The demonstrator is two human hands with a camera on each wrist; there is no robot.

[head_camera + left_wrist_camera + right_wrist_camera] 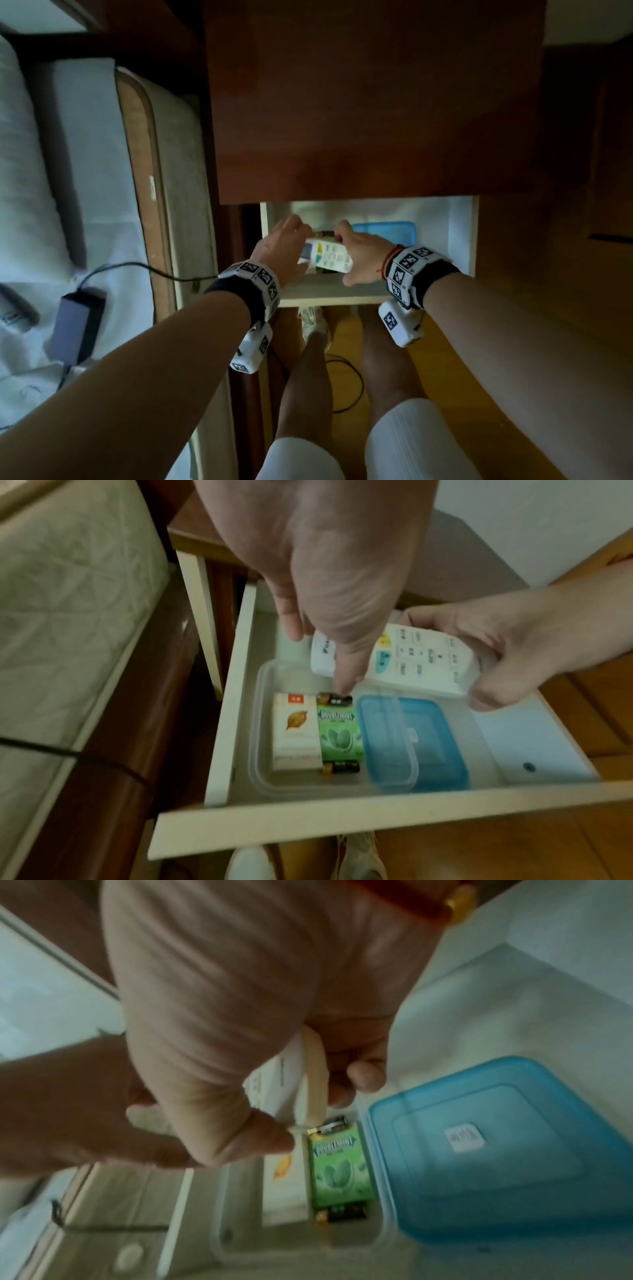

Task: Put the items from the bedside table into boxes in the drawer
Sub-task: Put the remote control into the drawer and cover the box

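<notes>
A white remote control hangs over the open white drawer. My right hand grips its right end. My left hand holds its left end, thumb lying across the face. Under the remote stands a clear box holding a white carton, a green gum pack and two batteries. A blue lid lies to its right.
The bedside table's dark wooden top overhangs the drawer's back. A bed with a grey charger and black cable is on the left. My legs, a shoe and a cable are on the wood floor below the drawer.
</notes>
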